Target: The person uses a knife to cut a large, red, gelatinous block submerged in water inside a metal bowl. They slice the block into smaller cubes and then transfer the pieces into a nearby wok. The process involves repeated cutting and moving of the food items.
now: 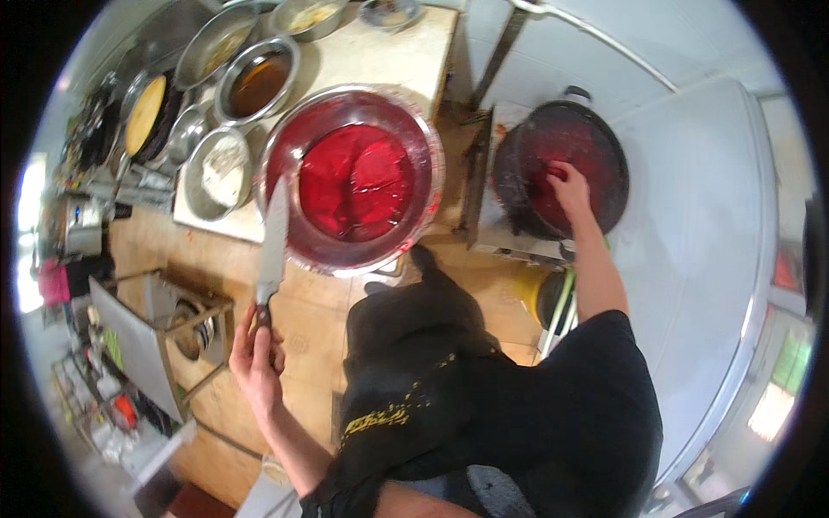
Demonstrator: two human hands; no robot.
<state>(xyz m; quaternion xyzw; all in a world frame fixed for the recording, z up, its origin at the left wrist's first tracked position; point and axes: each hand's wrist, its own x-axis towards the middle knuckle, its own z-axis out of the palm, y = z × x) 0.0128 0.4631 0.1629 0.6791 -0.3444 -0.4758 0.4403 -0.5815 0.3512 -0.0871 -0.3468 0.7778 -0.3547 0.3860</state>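
My left hand (pixel 259 362) grips the brown handle of a large kitchen knife (pixel 275 233). The blade points up and away, its tip in front of the near-left wall of a wide steel bowl (pixel 350 259). Bright red liquid (pixel 324 188) fills the bowl's bottom, with a large red slab-like piece (pixel 380 167) in it. Over on the right, my right hand (pixel 571 188) reaches above a deep black pot (pixel 615 194). Its fingertips pinch a small dark red piece (pixel 556 169). Steam blurs the reddish contents of the pot.
Around the steel bowl on the pale table (pixel 369 58) stand a bowl of brown liquid (pixel 259 84), a bowl of white powder (pixel 225 169) and several others. The pot rests on a stove (pixel 486 220) beside a large white panel (pixel 686 226). Behind on the left is a metal-framed stand (pixel 139 343).
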